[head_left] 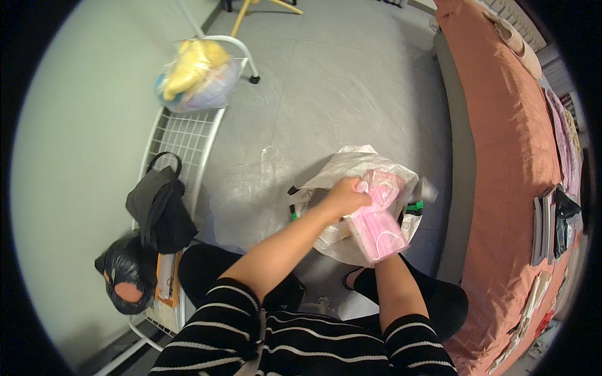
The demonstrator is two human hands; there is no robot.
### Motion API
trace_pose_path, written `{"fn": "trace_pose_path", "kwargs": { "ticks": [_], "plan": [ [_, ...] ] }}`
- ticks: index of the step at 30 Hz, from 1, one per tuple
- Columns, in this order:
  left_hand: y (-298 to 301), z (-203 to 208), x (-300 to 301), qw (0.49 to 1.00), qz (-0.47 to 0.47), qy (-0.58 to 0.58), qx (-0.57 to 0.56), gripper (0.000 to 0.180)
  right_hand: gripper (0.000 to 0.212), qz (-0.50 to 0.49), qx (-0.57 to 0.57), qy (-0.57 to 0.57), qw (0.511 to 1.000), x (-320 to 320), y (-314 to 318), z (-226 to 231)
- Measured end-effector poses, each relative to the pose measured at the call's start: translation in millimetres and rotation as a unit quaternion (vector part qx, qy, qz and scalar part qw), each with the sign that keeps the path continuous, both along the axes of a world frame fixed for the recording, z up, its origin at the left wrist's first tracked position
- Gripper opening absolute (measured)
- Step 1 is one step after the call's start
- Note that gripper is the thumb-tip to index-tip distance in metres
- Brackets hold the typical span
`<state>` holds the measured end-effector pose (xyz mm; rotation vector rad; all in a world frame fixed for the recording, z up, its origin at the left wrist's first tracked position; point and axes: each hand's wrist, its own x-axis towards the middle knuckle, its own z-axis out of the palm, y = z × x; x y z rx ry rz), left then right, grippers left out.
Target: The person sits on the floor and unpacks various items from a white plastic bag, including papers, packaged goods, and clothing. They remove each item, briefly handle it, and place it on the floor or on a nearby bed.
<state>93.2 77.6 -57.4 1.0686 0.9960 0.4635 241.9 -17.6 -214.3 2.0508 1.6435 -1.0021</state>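
Note:
My left hand (347,197) is closed round the pinched middle of a clear plastic pack of pink face masks (379,232). White ear loops show through the wrapping. My right forearm (401,291) reaches up to the pack's near end, where the pack hides my right hand and its fingers. Below both arms, on the grey floor, stands a white woven bag (351,161) with its mouth spread wide. Black strap ends and green bits show at its sides. What lies inside is mostly covered by my arm and the pack.
To the left, a white wire rack (188,135) carries a bag of soft yellow things (197,72), black cloth (160,210) and a black plastic bag (128,279). On the right runs a bed with an orange cover (495,188), books (544,225) lying on it.

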Motion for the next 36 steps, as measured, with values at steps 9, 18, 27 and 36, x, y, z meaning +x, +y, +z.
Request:
{"fn": "trace_pose_path", "kwargs": {
  "ticks": [9,18,27,36],
  "plan": [
    [-74,-32,-38,0.881,0.245,0.177,0.364,0.029,0.066,0.133,-0.063,-0.048,0.988,-12,-37,70],
    [-98,-78,-166,0.731,0.217,0.608,-0.221,0.131,0.036,0.192,-0.111,-0.104,0.969,-4,6,160],
    [-112,-164,-200,0.776,0.225,0.535,-0.245,0.107,0.048,0.184,-0.001,-0.002,0.983,-19,-10,158],
    [-11,-63,-181,0.788,0.499,0.227,0.282,0.016,0.094,-0.140,0.242,0.435,0.856,-90,24,170]
  ]
}}
